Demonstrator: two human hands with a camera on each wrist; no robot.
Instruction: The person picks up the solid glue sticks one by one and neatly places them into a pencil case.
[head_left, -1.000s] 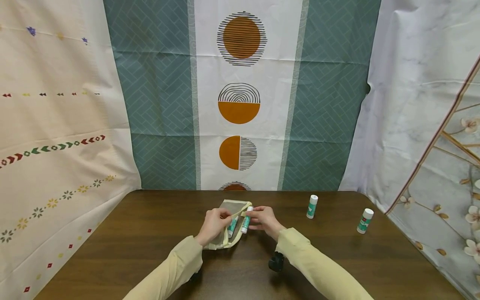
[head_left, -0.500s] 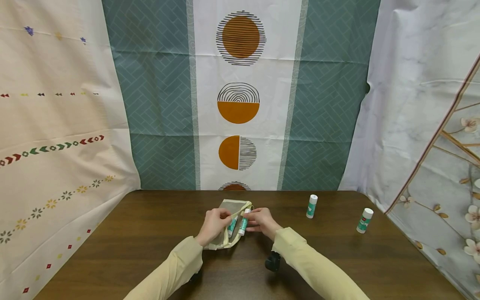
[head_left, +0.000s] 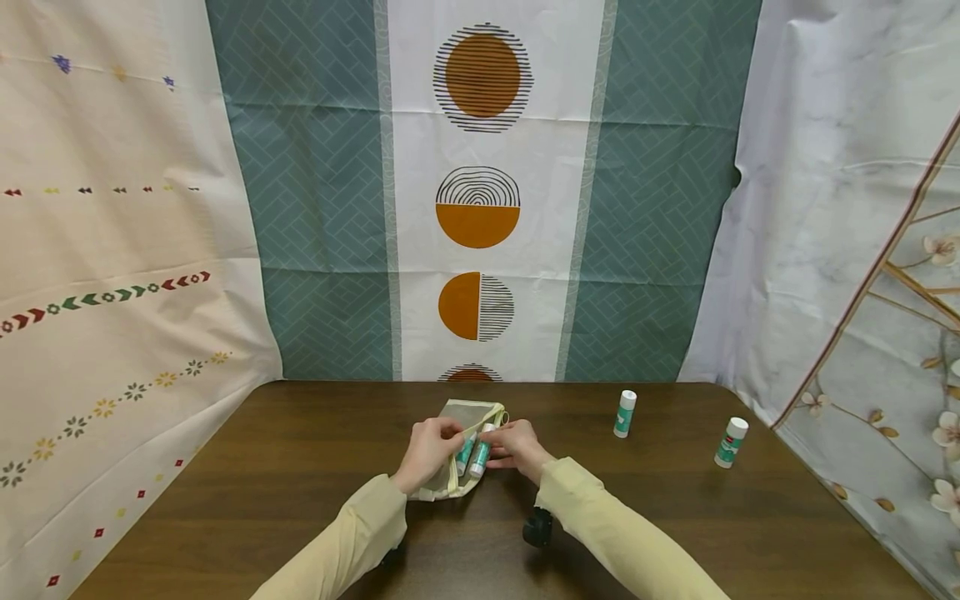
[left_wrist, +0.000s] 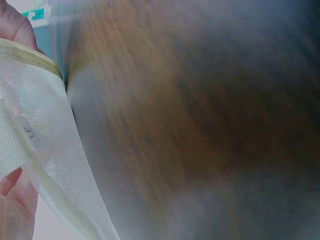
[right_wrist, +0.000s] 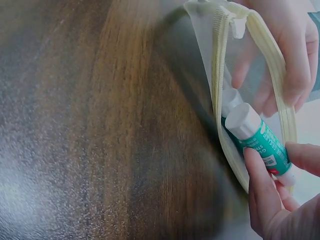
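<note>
A pale yellow-trimmed mesh zipper pouch [head_left: 438, 483] lies on the table with its mouth held wide. My left hand [head_left: 429, 450] pinches the pouch's upper edge. Between the thumb and fingers of my right hand [head_left: 517, 447] is a green-and-white glue stick [right_wrist: 265, 145], tilted at the pouch's mouth. In the right wrist view its white end overlaps the opening, framed by the zipper edges. A second glue stick [head_left: 465, 454] rests inside the pouch, partly covered by the first. The left wrist view shows the mesh side [left_wrist: 45, 110] close up, with fingers behind it.
Two more glue sticks stand upright on the brown table [head_left: 315, 467] to the right: a nearer-in one [head_left: 625, 413] and another farther right [head_left: 731, 442]. Patterned cloths hang behind the table and along both sides.
My right hand has moved left and slightly down, bringing its glue stick from the pouch's right edge over the opening. The left hand keeps its hold in the same place.
</note>
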